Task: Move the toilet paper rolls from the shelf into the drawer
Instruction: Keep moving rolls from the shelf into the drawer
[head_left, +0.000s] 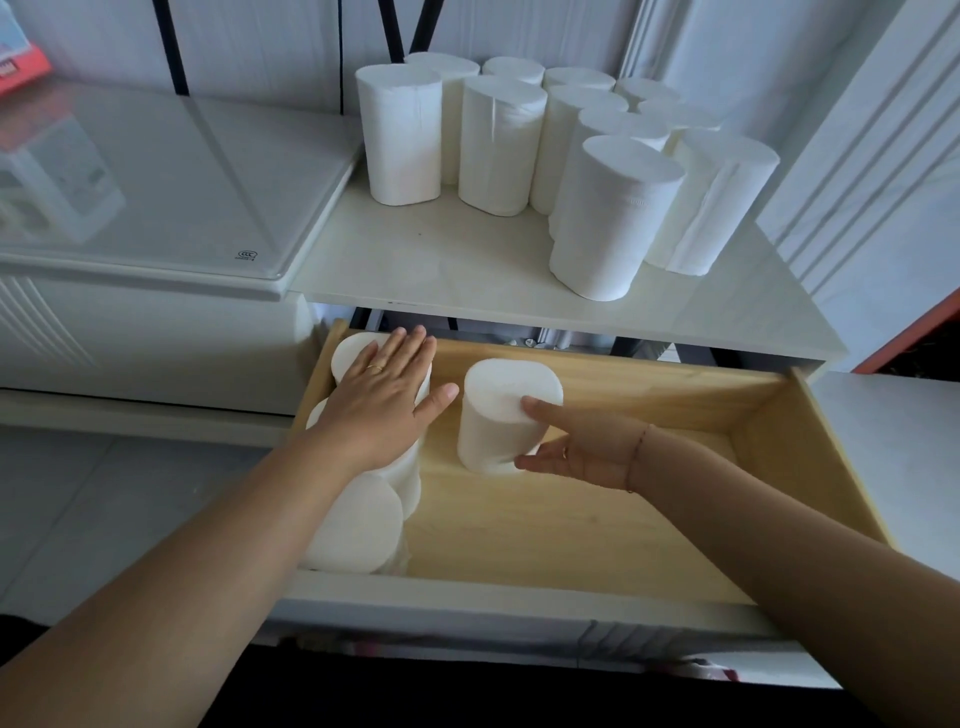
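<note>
Several white toilet paper rolls (613, 218) stand upright on the white shelf (441, 270). Below it the wooden drawer (571, 530) is pulled open. A row of rolls (358, 525) stands along the drawer's left wall. My left hand (384, 400) lies flat, fingers spread, on top of that row. One more roll (498, 415) stands upright near the drawer's back middle, a little apart from the row. My right hand (576, 447) grips that roll from its right side, thumb on the top edge and fingers low on the side.
A glossy white cabinet top (156, 197) adjoins the shelf on the left. A red and white box (21, 62) sits at the far left edge. White panelled walls stand behind and to the right. The drawer's right half shows bare wood.
</note>
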